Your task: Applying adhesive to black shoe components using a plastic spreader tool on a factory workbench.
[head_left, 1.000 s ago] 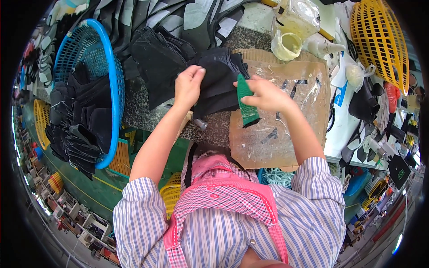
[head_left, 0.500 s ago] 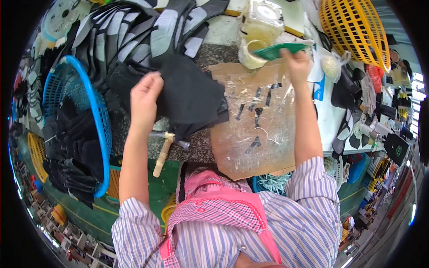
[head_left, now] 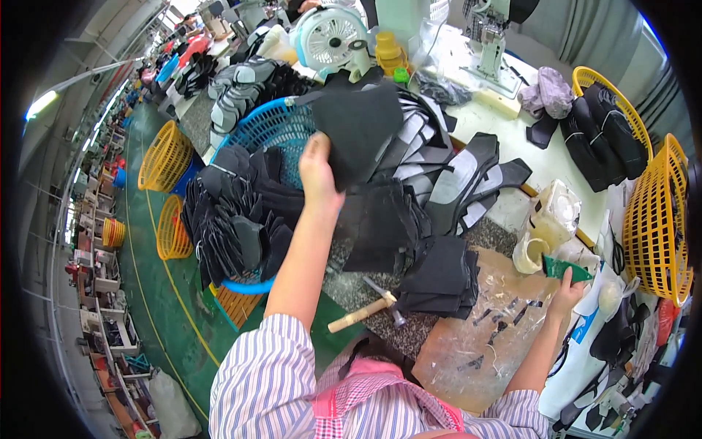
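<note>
My left hand [head_left: 320,174] is raised over the left side of the table, closed on the edge of a flat black sheet piece [head_left: 360,132]. The piece hangs above the rim of a blue basket [head_left: 252,117] packed with bundled black pieces [head_left: 227,212]. At the right my right hand [head_left: 567,296] grips a flat green scraper [head_left: 567,270], close beside a cream-crusted pot [head_left: 531,256]. Two stacks of black pieces, a left one [head_left: 376,230] and a right one [head_left: 436,274], lie between my hands. A stained cardboard sheet [head_left: 453,351] with black scraps lies below the scraper.
A wooden-handled hammer [head_left: 360,312] lies near the table's front edge. Grey-and-black cut pieces [head_left: 453,183] fan out behind the stacks. A fan [head_left: 330,38] and a sewing machine [head_left: 491,47] stand farther back. Yellow baskets [head_left: 658,227] line the right side.
The view has swung to the left. My left hand has moved left and away from the stack, carrying the black piece toward the blue basket. My right hand still holds the green scraper by the pot.
</note>
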